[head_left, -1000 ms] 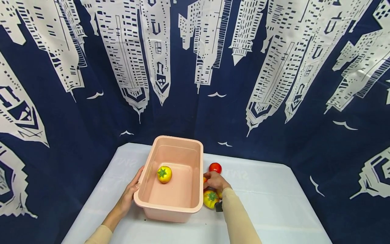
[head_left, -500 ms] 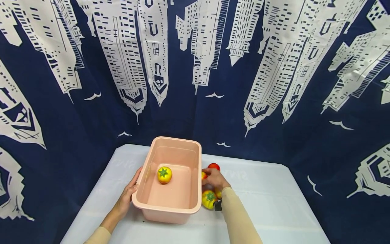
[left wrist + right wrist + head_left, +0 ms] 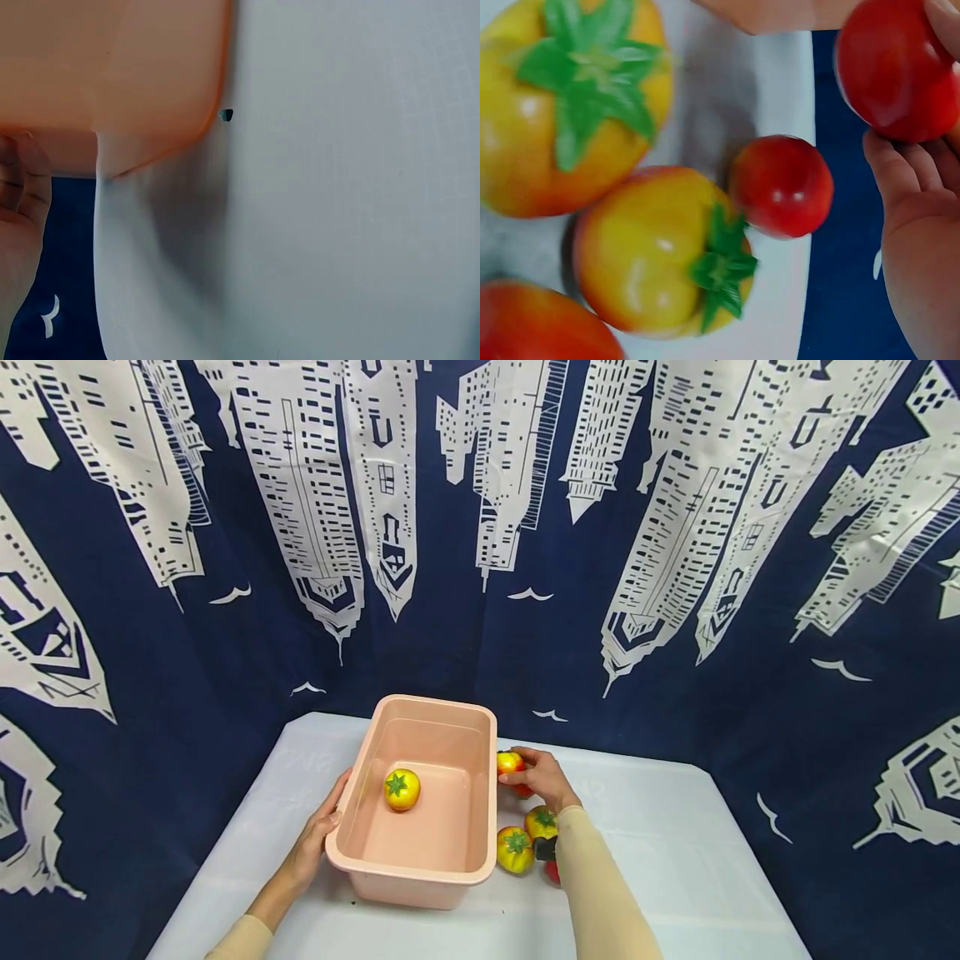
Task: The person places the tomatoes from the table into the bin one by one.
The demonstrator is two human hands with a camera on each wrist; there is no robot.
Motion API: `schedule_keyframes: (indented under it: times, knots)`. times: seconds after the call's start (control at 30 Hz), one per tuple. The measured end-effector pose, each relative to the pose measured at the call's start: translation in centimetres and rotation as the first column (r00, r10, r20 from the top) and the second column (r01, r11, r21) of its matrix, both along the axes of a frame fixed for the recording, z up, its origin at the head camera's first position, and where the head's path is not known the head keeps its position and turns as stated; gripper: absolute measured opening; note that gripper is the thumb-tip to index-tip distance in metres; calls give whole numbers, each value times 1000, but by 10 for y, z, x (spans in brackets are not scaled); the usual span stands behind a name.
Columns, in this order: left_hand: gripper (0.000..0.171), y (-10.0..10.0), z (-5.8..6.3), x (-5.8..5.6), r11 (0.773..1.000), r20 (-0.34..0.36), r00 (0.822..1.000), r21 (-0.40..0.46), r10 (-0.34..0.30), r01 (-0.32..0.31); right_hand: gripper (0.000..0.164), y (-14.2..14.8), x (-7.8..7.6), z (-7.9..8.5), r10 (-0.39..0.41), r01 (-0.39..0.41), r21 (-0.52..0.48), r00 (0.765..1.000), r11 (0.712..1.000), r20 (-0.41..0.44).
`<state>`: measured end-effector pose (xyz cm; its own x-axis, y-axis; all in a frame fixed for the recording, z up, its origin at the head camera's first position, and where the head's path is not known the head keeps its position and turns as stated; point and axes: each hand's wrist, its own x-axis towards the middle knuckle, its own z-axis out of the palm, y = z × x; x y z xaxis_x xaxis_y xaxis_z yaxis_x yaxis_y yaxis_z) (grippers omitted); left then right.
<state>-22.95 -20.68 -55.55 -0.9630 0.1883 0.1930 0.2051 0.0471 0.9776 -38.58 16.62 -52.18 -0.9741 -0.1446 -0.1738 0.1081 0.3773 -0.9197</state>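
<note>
My left hand (image 3: 309,847) grips the left side of a pink plastic bin (image 3: 412,870), thumb at the rim and fingers along the outer wall. One yellow tomato (image 3: 402,789) with a green star-shaped top lies inside. Past the bin's right wall, my right hand (image 3: 549,779) holds a red-and-yellow tomato (image 3: 511,762) between thumb and fingers. Its red underside shows in the right wrist view, above a small red tomato (image 3: 780,186) on the table. Two yellow tomatoes (image 3: 515,849) with green tops sit nearer me, and another red tomato (image 3: 552,872) is partly hidden by the right forearm.
A white-covered table (image 3: 675,860) extends right of the tomatoes and in front of the bin. Behind it hangs a dark blue cloth (image 3: 450,652) printed with white buildings. The bin's tall right wall stands between the right hand and the bin's inside.
My right hand has moved away from me, carrying the red-and-yellow tomato, and uncovered the second yellow tomato and a red one near the wrist. The left hand and the bin hold their place.
</note>
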Motion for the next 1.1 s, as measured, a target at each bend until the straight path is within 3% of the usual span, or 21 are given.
schedule_keyframes:
  times: [0.23,0.67,1.1]
  knots:
    - [61,-1,-1,-1,999,5,1000,-38,13,-13,74,8,-4,14,-58,57,-33,998,998,-11]
    - [61,-3,4,-2,998,1,1000,-58,23,-23,76,3,-8,32,-68,65,-56,997,996,-48]
    - [60,-1,1,0,998,21,999,-48,30,-29,76,2,-8,54,-91,81,-93,991,992,-100]
